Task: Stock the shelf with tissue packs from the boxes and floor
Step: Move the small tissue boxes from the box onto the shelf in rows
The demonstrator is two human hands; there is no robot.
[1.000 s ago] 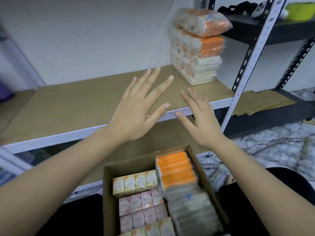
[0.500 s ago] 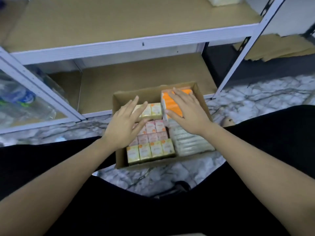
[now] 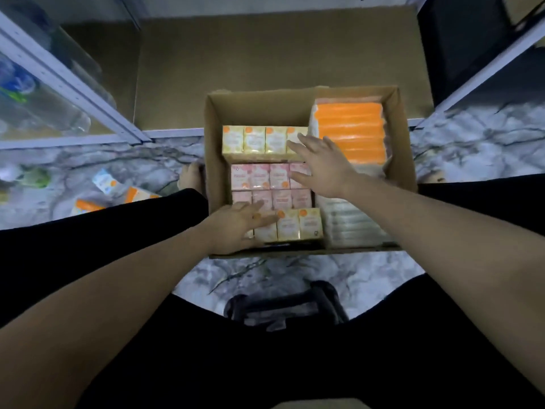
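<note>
A: Grip status?
B: Left hand (image 3: 236, 224) and right hand (image 3: 323, 163) flat, fingers spread, holding nothing; both over small tissue packs (image 3: 269, 184) along the cardboard box (image 3: 213, 172) left side.
A: Advice?
B: Bracket one row from both ends before lifting.

1. One open cardboard box (image 3: 401, 143) on the marble floor, dead centre.
2. Yellow small tissue packs: four in the row at the box's 12 o'clock end (image 3: 254, 139), at least two more showing at 6 o'clock (image 3: 298, 224).
3. Pink small packs (image 3: 259, 176): two rows, about four across each, partly covered.
4. One orange-topped bundle (image 3: 349, 132) at the box's 2 o'clock.
5. About three loose packs (image 3: 103, 180) on the floor at 9 o'clock, blurred.
6. Two hands: left hand (image 3: 236, 224), right hand (image 3: 321, 166).
</note>
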